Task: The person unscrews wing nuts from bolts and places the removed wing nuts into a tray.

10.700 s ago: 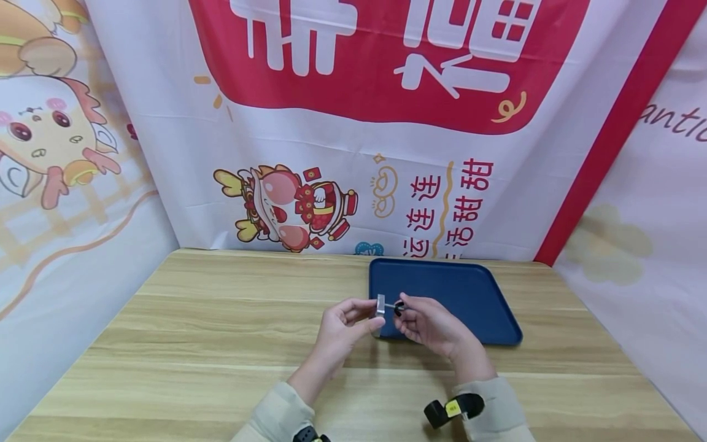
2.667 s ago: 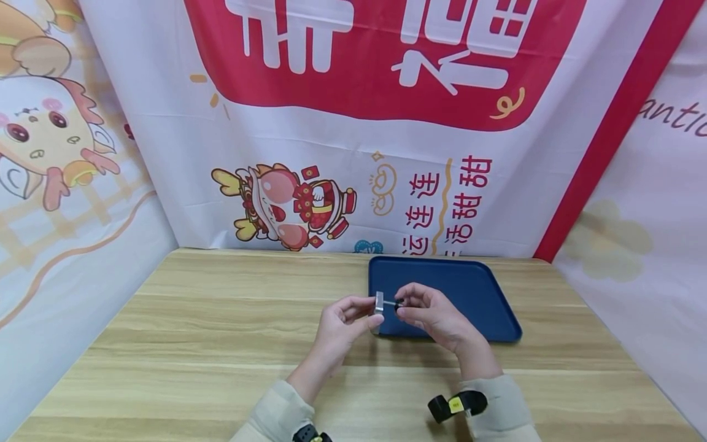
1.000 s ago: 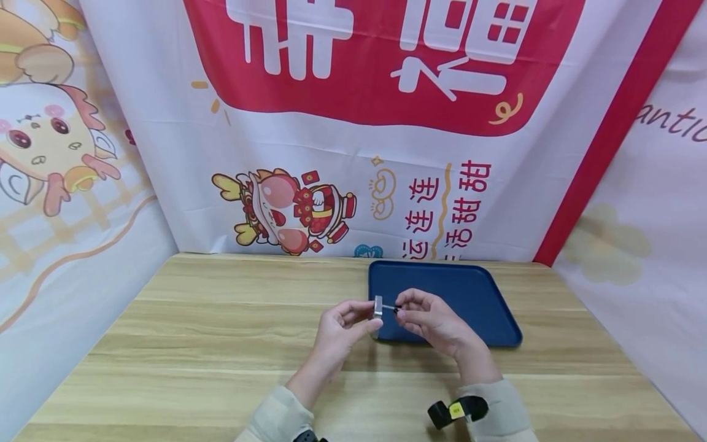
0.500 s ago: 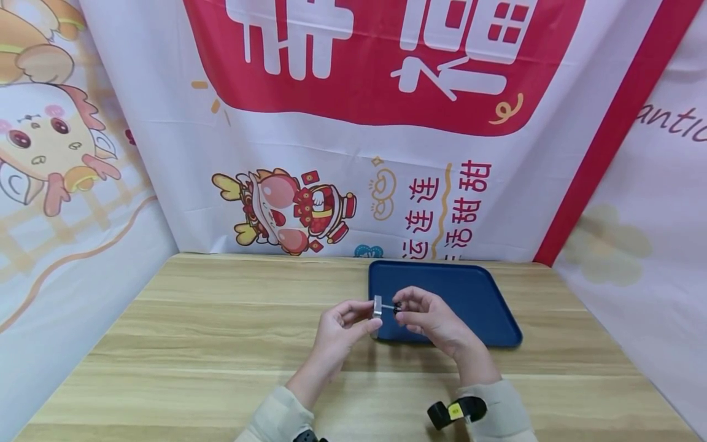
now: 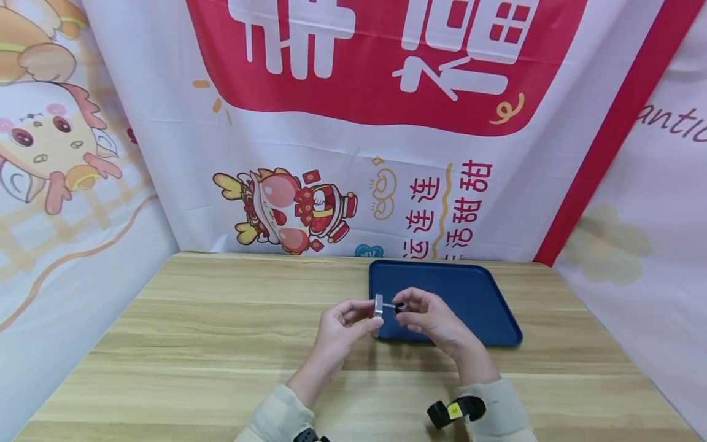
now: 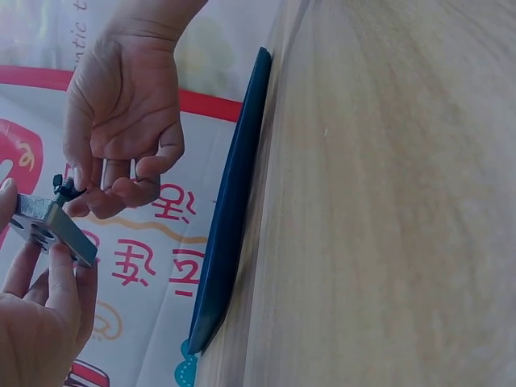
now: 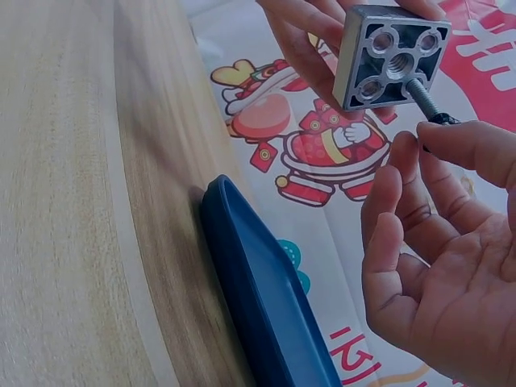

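We find the square metal block (image 7: 385,52) raised above the table, its holed face turned toward the right hand; four corner holes surround a larger central one. A black-headed screw (image 7: 427,101) meets one corner hole, its bare shank spanning the gap; how deep it sits we cannot tell. The left hand (image 5: 343,330) pinches the block by its edges between thumb and fingers, so the holed face lies free of the grip. The right hand (image 5: 436,322) pinches the screw's black head at the fingertips, apart from the block, its remaining fingers loosely curled. In the head view both hands appear before the left near part of a blue tray (image 5: 458,301), which lies on the wood-grain table (image 5: 221,344) near a printed banner (image 5: 309,141).
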The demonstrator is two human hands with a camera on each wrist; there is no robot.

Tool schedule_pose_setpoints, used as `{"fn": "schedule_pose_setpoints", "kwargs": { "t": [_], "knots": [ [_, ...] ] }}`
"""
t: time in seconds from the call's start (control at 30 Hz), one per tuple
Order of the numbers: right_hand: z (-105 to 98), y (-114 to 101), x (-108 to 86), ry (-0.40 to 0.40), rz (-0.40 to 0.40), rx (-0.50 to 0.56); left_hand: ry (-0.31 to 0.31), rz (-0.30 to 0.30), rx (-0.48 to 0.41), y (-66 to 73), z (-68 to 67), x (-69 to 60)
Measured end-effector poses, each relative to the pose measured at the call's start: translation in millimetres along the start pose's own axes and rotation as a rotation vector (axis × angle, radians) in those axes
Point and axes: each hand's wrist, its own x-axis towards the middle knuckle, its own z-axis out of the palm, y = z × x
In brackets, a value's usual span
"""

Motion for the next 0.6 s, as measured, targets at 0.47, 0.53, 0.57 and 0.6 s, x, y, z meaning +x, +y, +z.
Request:
{"fn": "schedule_pose_setpoints", "kwargs": {
  "t": [0.47, 0.53, 0.57, 0.6],
  "knots": [
    [-0.3, -2.5, -0.7, 0.161, 0.147, 0.115, -0.003, 0.007, 0.046, -0.4, 1.4, 0.2],
    [-0.8, -2.8, -1.2, 0.14, 0.146, 0.129, 0.0, 0.011, 0.051, -1.0, 1.5, 0.5],
    [-1.2, -2.8, -1.4, 0.127, 0.14, 0.133, 0.001, 0.01, 0.052, -1.3, 1.6, 0.6],
    [-1.3, -2.9, -1.7, 0.117, 0.135, 0.132, 0.001, 0.01, 0.051, -1.5, 1.7, 0.6]
  ]
}}
